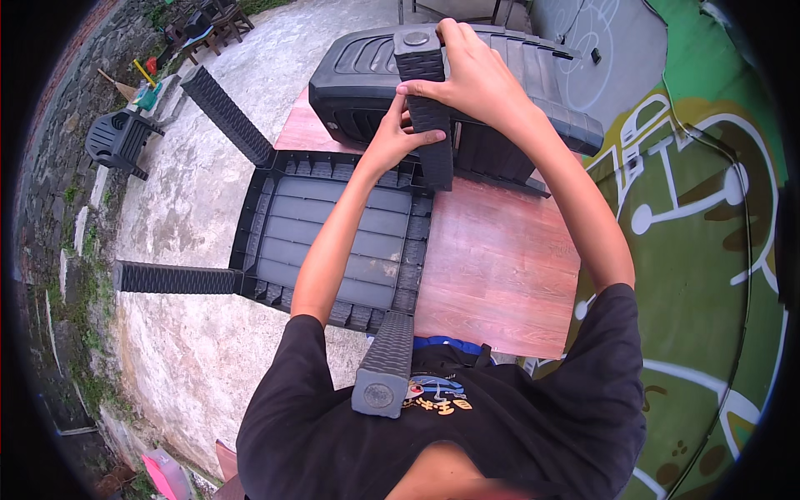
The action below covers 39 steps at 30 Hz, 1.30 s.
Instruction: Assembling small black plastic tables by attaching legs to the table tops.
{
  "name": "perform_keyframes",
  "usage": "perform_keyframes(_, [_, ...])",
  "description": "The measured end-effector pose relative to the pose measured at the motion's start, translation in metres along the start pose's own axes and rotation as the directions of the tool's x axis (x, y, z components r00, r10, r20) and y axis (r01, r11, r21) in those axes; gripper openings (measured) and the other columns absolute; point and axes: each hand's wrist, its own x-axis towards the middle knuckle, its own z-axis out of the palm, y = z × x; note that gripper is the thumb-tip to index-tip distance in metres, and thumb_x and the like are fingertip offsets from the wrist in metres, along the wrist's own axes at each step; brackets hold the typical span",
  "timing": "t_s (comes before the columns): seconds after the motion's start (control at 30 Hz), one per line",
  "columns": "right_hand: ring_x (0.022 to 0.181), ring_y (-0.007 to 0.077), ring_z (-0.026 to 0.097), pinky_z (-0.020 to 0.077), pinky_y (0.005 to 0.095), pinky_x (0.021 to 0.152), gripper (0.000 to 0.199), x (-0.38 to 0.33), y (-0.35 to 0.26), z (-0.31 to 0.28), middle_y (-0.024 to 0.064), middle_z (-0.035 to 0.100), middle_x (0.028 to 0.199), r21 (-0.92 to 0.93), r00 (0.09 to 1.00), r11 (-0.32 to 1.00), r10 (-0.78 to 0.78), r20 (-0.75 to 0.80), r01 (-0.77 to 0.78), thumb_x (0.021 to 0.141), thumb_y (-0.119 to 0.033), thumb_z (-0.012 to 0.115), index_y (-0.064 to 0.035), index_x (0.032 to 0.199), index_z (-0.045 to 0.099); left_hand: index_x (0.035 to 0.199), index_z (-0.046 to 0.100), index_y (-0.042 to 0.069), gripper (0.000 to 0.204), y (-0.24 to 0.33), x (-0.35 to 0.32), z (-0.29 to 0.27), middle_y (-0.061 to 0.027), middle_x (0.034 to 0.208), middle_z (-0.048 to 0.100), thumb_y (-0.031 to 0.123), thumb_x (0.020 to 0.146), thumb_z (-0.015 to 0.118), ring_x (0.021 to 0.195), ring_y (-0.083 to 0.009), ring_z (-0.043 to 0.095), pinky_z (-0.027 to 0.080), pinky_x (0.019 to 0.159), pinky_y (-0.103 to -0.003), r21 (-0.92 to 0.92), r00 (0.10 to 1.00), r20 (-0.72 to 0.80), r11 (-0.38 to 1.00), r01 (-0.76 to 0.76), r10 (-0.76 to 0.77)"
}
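A dark grey plastic table lies upside down in front of me, its ribbed underside facing up. Woven-textured legs rise from its corners: one at the far left, one at the near left and one at the near right, close to my shirt. At the far right corner stands another table leg, with both my hands on it. My left hand wraps its middle, fingers and thumb around the sides. Higher up, my right hand grips near the capped end. Whether its base is seated in the corner is hard to tell.
Beyond the leg is a large black plastic piece of furniture on a reddish wood-grain surface. A dark plastic chair and a broom stand by the stone wall at left. A painted wall borders the right.
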Motion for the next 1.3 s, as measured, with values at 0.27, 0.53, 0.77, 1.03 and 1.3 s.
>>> perform_keyframes(0.27, [0.072,0.0361,0.07,0.0541,0.0432,0.074,0.088,-0.024,0.021,0.011,0.0264,0.068,0.081,0.47,0.988,0.869,0.139,0.064,-0.153,0.079,-0.041,0.083,-0.0062,0.142,0.033,0.156,0.028,0.004,0.108,0.01,0.005,0.007,-0.0135,0.139,0.054,0.022,0.071,0.092,0.124,-0.0228,0.057,0.049,0.104,-0.04,0.081,0.997,0.082,0.997,0.005,-0.012])
perform_keyframes(0.53, [0.088,0.0255,0.073,0.057,0.0364,0.08,0.078,-0.015,0.015,0.016,0.0195,0.073,0.102,0.459,0.986,0.873,0.151,0.066,-0.164,0.084,-0.026,0.083,-0.0067,0.141,0.034,0.157,0.027,0.002,0.109,-0.001,0.018,-0.011,-0.0155,0.14,0.055,0.019,0.071,0.092,0.125,-0.0238,0.057,0.047,0.106,-0.039,0.087,0.993,0.114,0.996,0.008,-0.018])
perform_keyframes(0.77, [0.083,0.0397,0.07,0.0533,0.0448,0.076,0.081,-0.012,0.012,0.021,0.0262,0.068,0.089,0.438,0.987,0.886,0.154,0.035,-0.154,0.081,-0.039,0.082,-0.0061,0.138,0.035,0.154,0.034,0.004,0.102,0.001,0.013,-0.015,-0.0137,0.129,0.062,0.017,0.071,0.092,0.124,-0.0217,0.058,0.046,0.105,-0.037,0.067,0.992,0.123,0.998,0.017,-0.026])
perform_keyframes(1.03, [0.085,0.0372,0.072,0.0551,0.0431,0.078,0.079,-0.009,0.013,0.02,0.0254,0.071,0.093,0.476,0.983,0.863,0.18,0.024,-0.169,0.08,-0.034,0.083,-0.0028,0.136,0.037,0.153,0.035,0.007,0.101,-0.002,0.023,-0.014,-0.0143,0.13,0.062,0.018,0.07,0.092,0.122,-0.0225,0.059,0.046,0.106,-0.039,0.052,0.993,0.118,0.998,-0.018,0.012])
perform_keyframes(1.3, [0.082,0.0367,0.073,0.0563,0.0424,0.077,0.079,-0.022,0.012,0.014,0.0234,0.072,0.09,0.451,0.961,0.859,0.276,-0.004,-0.245,0.079,-0.035,0.084,-0.0023,0.135,0.039,0.152,0.038,0.008,0.099,0.006,0.028,-0.011,-0.0118,0.125,0.065,0.02,0.07,0.092,0.119,-0.0221,0.061,0.047,0.105,-0.038,0.126,0.98,0.197,0.992,0.005,-0.03])
